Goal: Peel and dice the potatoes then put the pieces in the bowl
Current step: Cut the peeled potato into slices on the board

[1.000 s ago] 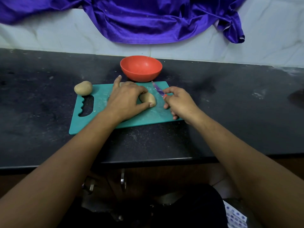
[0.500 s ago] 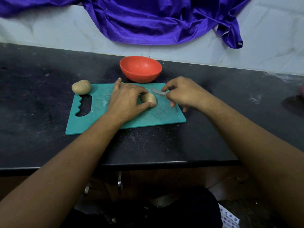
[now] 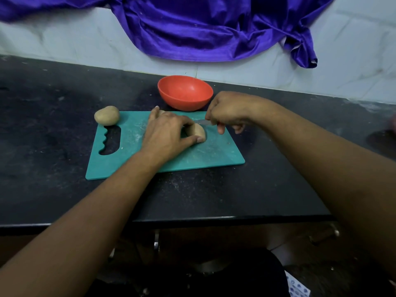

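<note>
On the teal cutting board [image 3: 214, 155] my left hand [image 3: 167, 136] holds a tan potato [image 3: 198, 131] down, thumb and fingers curled round it. My right hand [image 3: 229, 112] grips a small knife [image 3: 203, 122] whose blade points left, its tip at the top of that potato. A second whole potato [image 3: 106, 115] lies at the board's far left corner. The red bowl [image 3: 185, 92] stands just behind the board with nothing in it.
The board lies on a dark stone counter [image 3: 53, 168] whose front edge runs below my forearms. A purple cloth [image 3: 192, 28] hangs on the white wall behind. A dark object [image 3: 383, 140] sits at the counter's right edge.
My right hand has lifted the knife off the board, turned it and brought the blade to the potato under my left hand. My left hand has stayed on the potato.
</note>
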The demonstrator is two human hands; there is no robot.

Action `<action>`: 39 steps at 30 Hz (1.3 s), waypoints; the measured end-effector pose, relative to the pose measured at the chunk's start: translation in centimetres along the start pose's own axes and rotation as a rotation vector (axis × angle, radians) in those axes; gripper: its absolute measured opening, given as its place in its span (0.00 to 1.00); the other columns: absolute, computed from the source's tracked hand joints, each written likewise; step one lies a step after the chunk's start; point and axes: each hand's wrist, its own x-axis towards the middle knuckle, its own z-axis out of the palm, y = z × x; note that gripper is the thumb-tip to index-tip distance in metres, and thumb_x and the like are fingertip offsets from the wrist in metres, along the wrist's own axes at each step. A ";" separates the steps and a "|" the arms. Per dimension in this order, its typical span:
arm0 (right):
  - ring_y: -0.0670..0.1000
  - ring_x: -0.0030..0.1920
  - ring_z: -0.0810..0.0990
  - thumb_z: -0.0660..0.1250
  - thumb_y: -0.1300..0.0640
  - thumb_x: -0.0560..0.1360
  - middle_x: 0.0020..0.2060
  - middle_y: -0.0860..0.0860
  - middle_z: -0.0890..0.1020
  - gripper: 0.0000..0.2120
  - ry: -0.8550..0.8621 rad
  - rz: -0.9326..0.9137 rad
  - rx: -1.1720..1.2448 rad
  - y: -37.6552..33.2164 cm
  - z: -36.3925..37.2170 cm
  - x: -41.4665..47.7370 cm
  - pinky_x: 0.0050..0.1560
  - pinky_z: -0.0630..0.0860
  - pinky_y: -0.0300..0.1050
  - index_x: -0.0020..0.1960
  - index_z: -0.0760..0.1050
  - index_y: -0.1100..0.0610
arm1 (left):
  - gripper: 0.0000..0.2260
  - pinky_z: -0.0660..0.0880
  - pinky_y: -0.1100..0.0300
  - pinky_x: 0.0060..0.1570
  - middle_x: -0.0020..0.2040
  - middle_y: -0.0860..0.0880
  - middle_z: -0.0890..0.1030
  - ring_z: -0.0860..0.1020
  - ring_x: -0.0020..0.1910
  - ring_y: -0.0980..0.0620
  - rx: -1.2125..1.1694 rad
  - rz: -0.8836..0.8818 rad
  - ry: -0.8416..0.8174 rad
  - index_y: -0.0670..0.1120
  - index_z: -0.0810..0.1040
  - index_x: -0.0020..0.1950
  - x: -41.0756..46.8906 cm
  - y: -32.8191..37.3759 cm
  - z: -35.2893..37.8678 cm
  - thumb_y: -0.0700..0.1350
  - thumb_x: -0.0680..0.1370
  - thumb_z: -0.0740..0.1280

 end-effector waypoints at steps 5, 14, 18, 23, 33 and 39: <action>0.48 0.19 0.68 0.63 0.64 0.77 0.36 0.58 0.87 0.08 -0.004 -0.006 -0.075 -1.4 -0.3 0.1 0.25 0.72 0.39 0.51 0.80 0.64 | 0.26 0.57 0.42 0.76 0.55 0.50 0.85 0.79 0.60 0.48 -0.004 -0.013 -0.006 0.55 0.83 0.62 0.1 -0.1 0.0 0.70 0.72 0.69; 0.51 0.30 0.80 0.62 0.61 0.78 0.39 0.55 0.86 0.12 0.089 -0.053 -0.196 -0.9 1.4 -1.0 0.26 0.74 0.38 0.54 0.84 0.58 | 0.24 0.56 0.42 0.77 0.56 0.50 0.85 0.78 0.61 0.48 0.013 -0.002 -0.043 0.56 0.83 0.63 0.1 -0.1 -0.1 0.68 0.74 0.68; 0.53 0.36 0.85 0.63 0.60 0.78 0.40 0.55 0.86 0.12 0.118 -0.067 -0.204 -0.8 1.7 -1.2 0.28 0.78 0.41 0.55 0.84 0.57 | 0.24 0.56 0.42 0.77 0.56 0.50 0.85 0.78 0.61 0.48 0.006 -0.007 -0.051 0.57 0.83 0.62 0.1 -0.1 -0.1 0.69 0.74 0.69; 0.51 0.33 0.80 0.66 0.57 0.78 0.43 0.52 0.83 0.10 0.214 -0.106 -0.247 -0.1 3.0 -2.1 0.34 0.82 0.47 0.57 0.82 0.54 | 0.23 0.57 0.42 0.76 0.56 0.50 0.85 0.77 0.62 0.47 0.011 -0.015 -0.043 0.56 0.83 0.61 -0.1 0.2 -0.3 0.69 0.73 0.69; 0.57 0.58 0.81 0.66 0.56 0.78 0.59 0.53 0.83 0.16 0.311 -0.088 -0.165 1.3 5.9 -4.1 0.58 0.79 0.52 0.64 0.81 0.50 | 0.21 0.55 0.42 0.77 0.58 0.48 0.85 0.77 0.64 0.46 0.003 -0.020 -0.047 0.55 0.83 0.62 -0.4 0.7 -0.9 0.65 0.74 0.70; 0.55 0.47 0.77 0.63 0.58 0.78 0.45 0.50 0.76 0.17 0.376 -0.090 -0.215 1.8 7.8 -4.7 0.43 0.70 0.48 0.65 0.79 0.49 | 0.24 0.55 0.41 0.77 0.58 0.48 0.84 0.77 0.63 0.46 0.005 -0.015 -0.051 0.55 0.83 0.62 -0.4 0.5 -0.8 0.68 0.74 0.68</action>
